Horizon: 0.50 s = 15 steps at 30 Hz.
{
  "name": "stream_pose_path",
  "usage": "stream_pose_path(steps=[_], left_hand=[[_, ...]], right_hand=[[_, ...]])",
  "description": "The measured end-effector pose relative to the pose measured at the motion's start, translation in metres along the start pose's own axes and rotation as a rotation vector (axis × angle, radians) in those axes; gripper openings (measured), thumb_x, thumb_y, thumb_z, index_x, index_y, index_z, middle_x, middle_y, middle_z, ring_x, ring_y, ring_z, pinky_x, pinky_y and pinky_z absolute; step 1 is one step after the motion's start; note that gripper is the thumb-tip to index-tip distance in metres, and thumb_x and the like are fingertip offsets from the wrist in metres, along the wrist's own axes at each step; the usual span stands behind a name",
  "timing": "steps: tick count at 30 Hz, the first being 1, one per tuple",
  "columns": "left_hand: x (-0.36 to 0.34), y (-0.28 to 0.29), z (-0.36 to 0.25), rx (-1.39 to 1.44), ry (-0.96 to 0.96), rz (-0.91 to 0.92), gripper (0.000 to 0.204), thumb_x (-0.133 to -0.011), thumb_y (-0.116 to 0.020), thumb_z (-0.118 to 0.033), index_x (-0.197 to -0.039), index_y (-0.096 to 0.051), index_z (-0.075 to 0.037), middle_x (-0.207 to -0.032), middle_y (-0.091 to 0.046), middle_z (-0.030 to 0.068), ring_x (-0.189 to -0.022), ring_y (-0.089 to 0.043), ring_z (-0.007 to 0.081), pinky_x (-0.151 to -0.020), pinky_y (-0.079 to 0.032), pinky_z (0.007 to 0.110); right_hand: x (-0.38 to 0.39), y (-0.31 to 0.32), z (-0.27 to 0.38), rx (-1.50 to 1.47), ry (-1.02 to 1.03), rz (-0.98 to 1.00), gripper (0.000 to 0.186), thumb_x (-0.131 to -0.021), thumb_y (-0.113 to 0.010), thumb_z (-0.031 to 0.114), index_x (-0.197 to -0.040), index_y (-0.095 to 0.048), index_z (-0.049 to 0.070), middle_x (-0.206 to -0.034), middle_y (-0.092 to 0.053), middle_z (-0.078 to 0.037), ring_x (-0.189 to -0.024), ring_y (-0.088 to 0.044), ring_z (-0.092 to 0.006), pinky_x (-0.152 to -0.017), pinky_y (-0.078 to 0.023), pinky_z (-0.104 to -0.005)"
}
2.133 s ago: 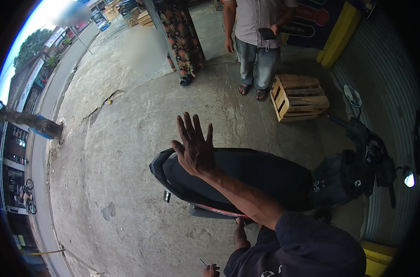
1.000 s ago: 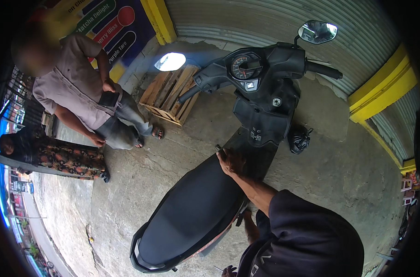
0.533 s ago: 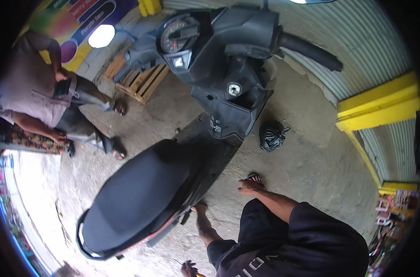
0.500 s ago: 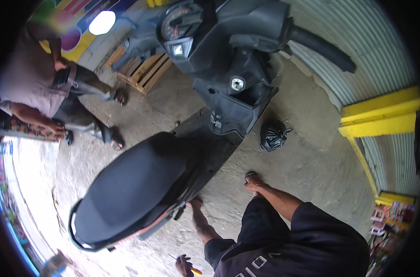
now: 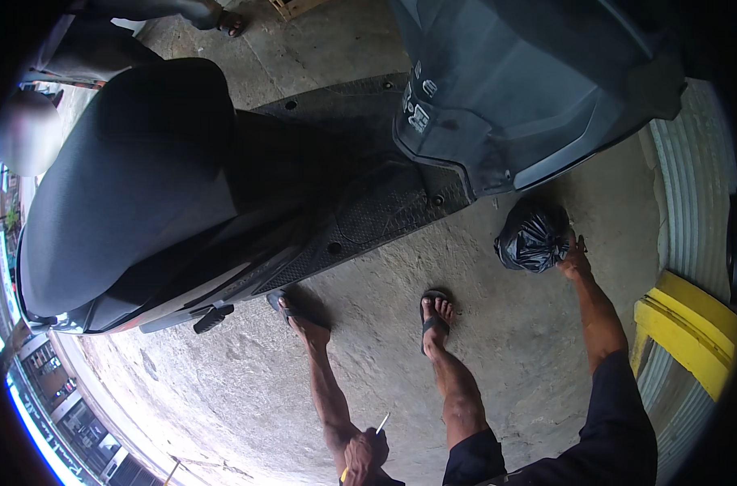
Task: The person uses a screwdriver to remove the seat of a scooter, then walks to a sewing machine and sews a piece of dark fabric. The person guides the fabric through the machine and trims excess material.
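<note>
R hand (image 5: pixel 575 261), no longer apart, now touching round, knotted black plastic bag (image 5: pixel 530 236); firm grip, can't tell. Bag sitting R on concrete floor (image 5: pixel 530 340), nr matte-black scooter (image 5: pixel 364 182). L hand (image 5: pixel 366 454) gripping thin pale rod (image 5: pixel 383 422).

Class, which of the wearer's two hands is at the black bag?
The right hand, at the gathered end of the black bag; the left hand is away from it, holding a pale stick.
</note>
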<state>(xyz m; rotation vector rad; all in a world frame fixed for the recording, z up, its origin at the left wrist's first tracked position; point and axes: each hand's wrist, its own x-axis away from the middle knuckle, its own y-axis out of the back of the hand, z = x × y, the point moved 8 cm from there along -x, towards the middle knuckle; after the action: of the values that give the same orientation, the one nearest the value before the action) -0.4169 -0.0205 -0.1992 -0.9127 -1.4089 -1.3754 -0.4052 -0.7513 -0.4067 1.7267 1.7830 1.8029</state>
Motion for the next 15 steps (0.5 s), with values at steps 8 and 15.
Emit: stream_pose_path(steps=[8,15], left_hand=[[-0.388,0.159,-0.101,0.331,-0.071,-0.835,0.062,-0.097,-0.068,-0.054,-0.133,-0.060,-0.005,-0.117,-0.073,0.0210,-0.111,-0.069,0.0427,-0.098,-0.053,0.052],[-0.502,0.225,-0.135,0.593,-0.001,-0.716,0.058,-0.095,-0.070,-0.053,-0.126,-0.064,-0.004,-0.113,-0.075,0.0200,-0.106,-0.072,0.0377,-0.092,-0.056,0.049]], right_hand=[[0.041,0.008,0.023,-0.073,0.212,-0.199,0.022,-0.100,-0.068,0.023,-0.108,-0.071,0.002,-0.103,-0.075,-0.023,-0.098,-0.074,-0.0400,-0.086,-0.057,-0.0485],[0.102,0.067,0.006,-0.472,0.129,-0.251,0.026,-0.098,-0.072,0.025,-0.092,-0.068,0.000,-0.075,-0.065,-0.022,-0.066,-0.060,-0.0353,-0.066,-0.047,-0.0442]])
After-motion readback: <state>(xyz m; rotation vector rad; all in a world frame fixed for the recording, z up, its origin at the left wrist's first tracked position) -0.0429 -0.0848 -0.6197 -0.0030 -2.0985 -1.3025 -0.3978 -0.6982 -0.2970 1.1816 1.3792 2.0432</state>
